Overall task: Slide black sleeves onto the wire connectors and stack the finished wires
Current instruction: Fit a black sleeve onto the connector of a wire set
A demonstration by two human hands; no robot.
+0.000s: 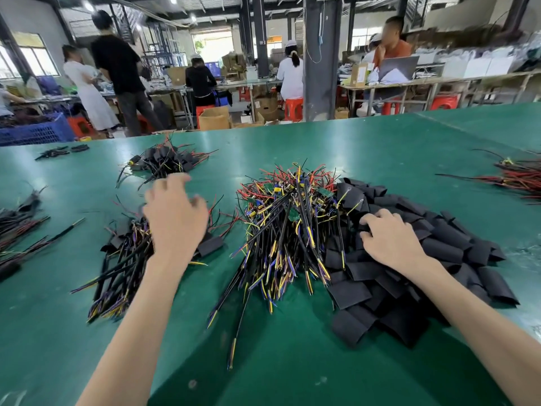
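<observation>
Left hand [175,221], open and empty, is hovering over the stack [117,276] while right hand [389,238], fingers bent, is working the sleeves [456,253], grip indiscernible; ideally isolating one sleeve.

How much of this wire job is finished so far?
Done: a stack of sleeved wires under the left hand, another sleeved pile behind. In hand: the right hand rests on the black sleeves. Left: the big middle heap of unsleeved wires.

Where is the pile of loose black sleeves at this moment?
Head view: the pile of black sleeves lies right of centre on the green table, against the heap of bare wires, under the right hand.
</observation>
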